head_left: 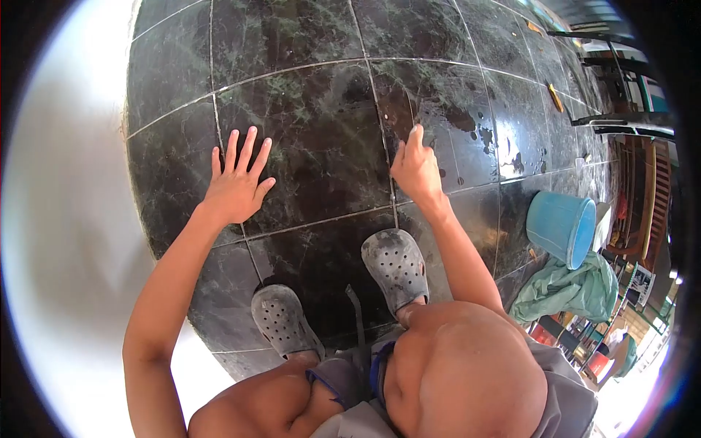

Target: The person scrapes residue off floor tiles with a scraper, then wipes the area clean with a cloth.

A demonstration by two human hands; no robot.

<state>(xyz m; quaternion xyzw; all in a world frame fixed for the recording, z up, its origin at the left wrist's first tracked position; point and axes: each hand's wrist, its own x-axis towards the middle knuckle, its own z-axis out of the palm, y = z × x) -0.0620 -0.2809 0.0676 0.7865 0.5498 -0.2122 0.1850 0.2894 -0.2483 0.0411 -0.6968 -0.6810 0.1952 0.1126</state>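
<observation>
My left hand (239, 182) lies flat on the dark green marbled floor tiles (314, 146), fingers spread, holding nothing. To the right, my right hand (418, 166) is closed with its index finger stretched forward, close to a pale grout line. A thin light streak shows just ahead of that fingertip. Whatever the curled fingers hold, if anything, is hidden. Dark wet patches (461, 119) spread over the tile beside my right hand.
My feet are in grey clogs (394, 267) below the hands. A blue bucket (553, 223) and a crumpled green cloth (569, 287) are on the right. Farther off lie a yellow-handled tool (556, 98) and dark furniture legs (621, 119). A white wall (73, 182) borders the left.
</observation>
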